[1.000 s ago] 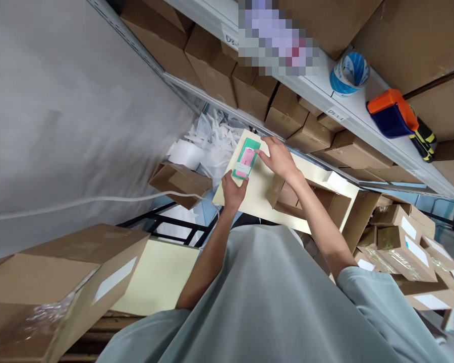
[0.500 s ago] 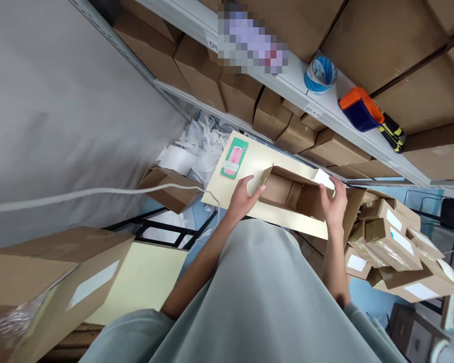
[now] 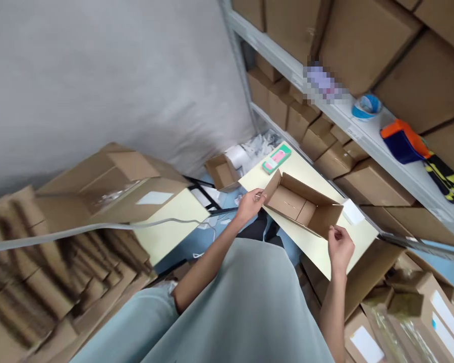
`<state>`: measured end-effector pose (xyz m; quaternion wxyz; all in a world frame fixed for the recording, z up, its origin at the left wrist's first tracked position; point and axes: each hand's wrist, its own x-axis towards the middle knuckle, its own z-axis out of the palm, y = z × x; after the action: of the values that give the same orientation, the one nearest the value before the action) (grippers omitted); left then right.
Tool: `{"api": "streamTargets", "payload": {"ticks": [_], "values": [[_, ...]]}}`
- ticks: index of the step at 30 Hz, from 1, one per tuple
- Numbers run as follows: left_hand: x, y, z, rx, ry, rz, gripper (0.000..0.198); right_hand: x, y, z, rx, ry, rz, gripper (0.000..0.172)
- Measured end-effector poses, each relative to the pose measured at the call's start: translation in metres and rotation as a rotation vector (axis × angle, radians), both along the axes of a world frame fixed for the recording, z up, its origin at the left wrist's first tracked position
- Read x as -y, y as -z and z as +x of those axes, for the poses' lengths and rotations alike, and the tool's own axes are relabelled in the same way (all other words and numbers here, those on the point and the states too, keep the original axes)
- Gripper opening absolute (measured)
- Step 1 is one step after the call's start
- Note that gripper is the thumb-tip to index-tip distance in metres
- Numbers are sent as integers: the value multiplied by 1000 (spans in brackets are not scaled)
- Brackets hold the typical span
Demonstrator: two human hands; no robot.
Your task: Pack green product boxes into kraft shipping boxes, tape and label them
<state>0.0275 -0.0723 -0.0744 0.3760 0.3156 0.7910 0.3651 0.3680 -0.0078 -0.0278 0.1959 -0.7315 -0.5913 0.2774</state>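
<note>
An open, empty brown cardboard box (image 3: 298,204) lies on a pale yellow tabletop (image 3: 318,247). My left hand (image 3: 250,201) grips the box's left flap, fingers closed on the edge. My right hand (image 3: 339,246) pinches the box's right near corner. A green packet with a pink item (image 3: 276,158) lies flat on the tabletop's far end, beyond the box and apart from both hands. A white label (image 3: 352,213) lies on the table just right of the box.
Metal shelving (image 3: 363,136) on the right holds several brown boxes, a blue tape roll (image 3: 366,107) and an orange-and-blue tape dispenser (image 3: 401,140). Stacked cardboard boxes (image 3: 109,186) stand at left beside a second yellow table (image 3: 170,227). More labelled boxes (image 3: 419,317) lie low right. A white cable (image 3: 98,229) crosses left.
Both hands left the green packet, which stays at the table's far end, and took hold of the open box. My head turned, bringing the left box stack into view.
</note>
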Motion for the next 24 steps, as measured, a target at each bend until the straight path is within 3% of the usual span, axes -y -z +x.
{"api": "streamTargets", "payload": {"ticks": [5,11,18,24], "values": [[90,-17,-25,36,-259,42,33,-9,-1,-34,-114,-271,-29,50],[201,-29,-51,26,-541,110,40,10,-5,-124,-255,-641,-32,53],[315,-24,-89,-121,-839,72,35,60,-9,-250,-334,-992,18,42],[399,-13,-123,-237,-960,2,22,121,2,-347,-339,-1177,18,42]]}}
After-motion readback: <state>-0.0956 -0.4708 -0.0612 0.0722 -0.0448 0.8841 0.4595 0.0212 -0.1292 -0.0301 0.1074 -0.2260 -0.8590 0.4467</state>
